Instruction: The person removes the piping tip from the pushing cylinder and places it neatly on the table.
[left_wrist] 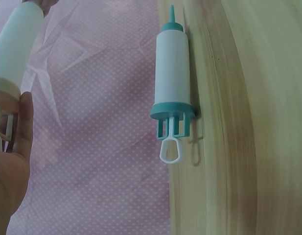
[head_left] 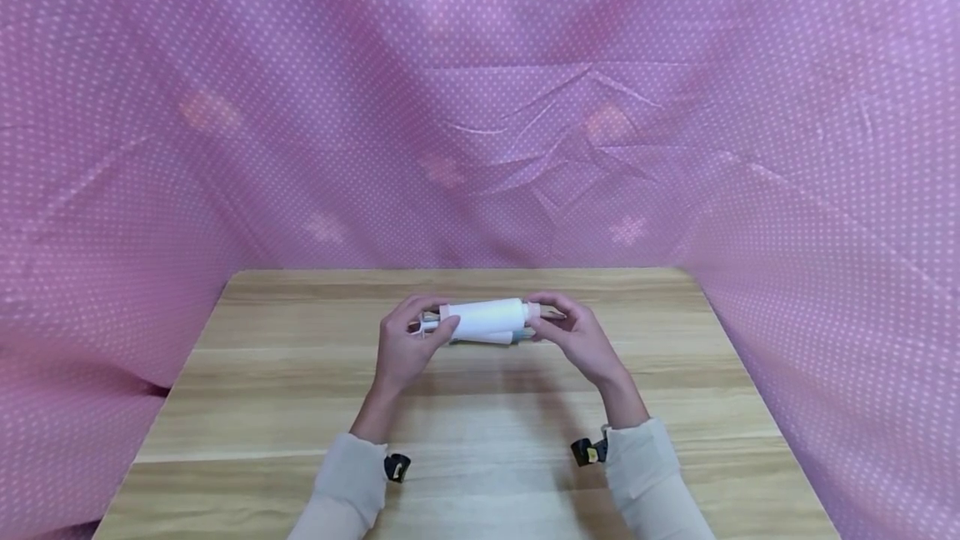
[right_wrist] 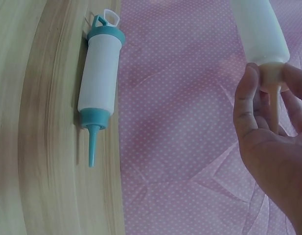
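Observation:
Both hands hold a white icing syringe (head_left: 487, 317) with pale beige end pieces, level above the table. My left hand (head_left: 401, 348) grips its handle end, thumb against the barrel. At the other end, my right hand (head_left: 588, 348) pinches the beige nozzle collar (right_wrist: 271, 73) between thumb and fingers, and the slender nozzle points in toward the palm. A second icing syringe (left_wrist: 173, 68), white with teal ends and a white plunger loop (left_wrist: 171, 150), lies on the table just below the held one. In the head view the held syringe partly hides it.
The wooden table (head_left: 480, 457) has its far edge just beyond the hands. Pink dotted cloth (head_left: 480, 123) hangs behind the table and along both sides. Small black wrist cameras sit by the sleeves (head_left: 348, 477).

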Tool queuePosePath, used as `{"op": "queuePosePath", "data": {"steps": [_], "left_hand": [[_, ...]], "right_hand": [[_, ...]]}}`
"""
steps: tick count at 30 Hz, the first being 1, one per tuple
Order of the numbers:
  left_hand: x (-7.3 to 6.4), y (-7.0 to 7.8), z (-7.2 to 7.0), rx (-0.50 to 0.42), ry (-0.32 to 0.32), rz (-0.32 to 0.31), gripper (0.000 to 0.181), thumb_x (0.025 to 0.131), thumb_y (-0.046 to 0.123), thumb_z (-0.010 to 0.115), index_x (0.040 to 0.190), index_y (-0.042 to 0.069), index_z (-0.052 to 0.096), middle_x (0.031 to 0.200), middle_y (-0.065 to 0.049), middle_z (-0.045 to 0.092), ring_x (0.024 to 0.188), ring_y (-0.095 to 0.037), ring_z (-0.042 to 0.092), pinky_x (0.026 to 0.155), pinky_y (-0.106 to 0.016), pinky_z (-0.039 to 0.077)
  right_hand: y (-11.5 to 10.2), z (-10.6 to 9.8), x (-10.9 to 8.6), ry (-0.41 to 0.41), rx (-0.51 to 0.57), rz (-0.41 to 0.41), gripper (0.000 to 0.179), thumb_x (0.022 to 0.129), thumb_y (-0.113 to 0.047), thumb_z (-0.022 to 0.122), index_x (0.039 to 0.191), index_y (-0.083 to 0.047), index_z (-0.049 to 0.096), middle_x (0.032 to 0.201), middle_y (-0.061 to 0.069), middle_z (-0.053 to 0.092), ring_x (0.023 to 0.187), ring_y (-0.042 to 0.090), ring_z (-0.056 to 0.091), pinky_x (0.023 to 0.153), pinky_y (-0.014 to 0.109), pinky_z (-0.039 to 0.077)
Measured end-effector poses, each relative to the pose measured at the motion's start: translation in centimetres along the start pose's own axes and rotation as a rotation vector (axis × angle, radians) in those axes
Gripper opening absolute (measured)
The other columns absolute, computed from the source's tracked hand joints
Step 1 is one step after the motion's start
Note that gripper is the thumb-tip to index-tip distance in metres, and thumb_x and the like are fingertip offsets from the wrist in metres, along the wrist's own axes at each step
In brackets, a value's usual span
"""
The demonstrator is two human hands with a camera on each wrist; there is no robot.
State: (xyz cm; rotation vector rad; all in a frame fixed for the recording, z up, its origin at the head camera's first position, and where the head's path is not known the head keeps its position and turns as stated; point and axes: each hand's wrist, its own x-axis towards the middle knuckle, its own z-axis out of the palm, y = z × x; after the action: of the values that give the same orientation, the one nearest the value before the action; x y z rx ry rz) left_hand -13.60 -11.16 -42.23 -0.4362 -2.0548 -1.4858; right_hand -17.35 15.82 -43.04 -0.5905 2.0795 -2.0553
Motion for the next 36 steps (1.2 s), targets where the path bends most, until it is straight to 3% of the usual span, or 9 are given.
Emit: {"op": "queuePosePath", "data": {"steps": [9,13,17,19,25,36], "left_hand": [[-0.3,-0.4,-0.7,-0.002,0.007,-0.105,0.023,0.081,0.0,0.082,0.102,-0.004,0.074,0.102,-0.019,0.072,0.084,-0.035,0.063,0.065,-0.024,0.048],[-0.5,-0.9,-0.7,-0.016,-0.031,-0.159,0.023,0.081,0.0,0.082,0.101,-0.004,0.073,0.103,-0.021,0.071,0.083,-0.035,0.062,0.065,-0.024,0.047],[-1.0,-2.1,-0.6,-0.036,-0.086,-0.243,0.024,0.083,0.003,0.082,0.104,-0.003,0.073,0.107,-0.025,0.069,0.089,-0.038,0.064,0.069,-0.024,0.051],[-1.5,-3.4,-0.3,-0.044,-0.1,-0.284,0.025,0.084,0.005,0.083,0.105,-0.002,0.072,0.108,-0.023,0.069,0.092,-0.039,0.064,0.071,-0.025,0.052],[-3.3,-9.0,0.8,-0.025,-0.094,-0.37,0.032,0.084,0.021,0.085,0.109,0.004,0.074,0.107,-0.004,0.072,0.095,-0.02,0.064,0.079,-0.031,0.049],[-5.4,-12.2,1.8,-0.002,-0.16,-0.466,0.036,0.084,0.029,0.085,0.111,0.008,0.074,0.107,-0.004,0.071,0.098,-0.021,0.061,0.082,-0.037,0.049]], "right_hand": [[0.2,-0.4,-0.1,0.049,0.013,0.002,0.038,0.097,-0.004,0.066,0.131,0.009,0.055,0.129,0.022,0.058,0.102,0.026,0.069,0.086,0.048,0.059],[0.3,-0.6,-0.2,0.049,0.013,-0.001,0.038,0.097,-0.004,0.067,0.131,0.009,0.056,0.126,0.026,0.058,0.101,0.029,0.069,0.085,0.043,0.06],[0.4,-0.8,-0.2,0.049,0.021,0.008,0.037,0.097,-0.004,0.066,0.131,0.009,0.056,0.127,0.03,0.056,0.1,0.024,0.069,0.084,0.038,0.06],[0.5,-0.8,-0.2,0.051,0.028,0.01,0.037,0.097,-0.003,0.066,0.131,0.009,0.056,0.129,0.032,0.055,0.099,0.022,0.069,0.084,0.035,0.06],[0.6,-0.9,-0.2,0.059,0.031,0.028,0.037,0.096,-0.002,0.066,0.13,0.009,0.056,0.127,0.026,0.058,0.099,0.022,0.069,0.083,0.033,0.06],[1.2,-1.0,-0.6,0.076,0.003,0.05,0.036,0.097,-0.002,0.066,0.129,0.01,0.057,0.123,0.021,0.062,0.092,0.022,0.069,0.077,0.029,0.059]]}}
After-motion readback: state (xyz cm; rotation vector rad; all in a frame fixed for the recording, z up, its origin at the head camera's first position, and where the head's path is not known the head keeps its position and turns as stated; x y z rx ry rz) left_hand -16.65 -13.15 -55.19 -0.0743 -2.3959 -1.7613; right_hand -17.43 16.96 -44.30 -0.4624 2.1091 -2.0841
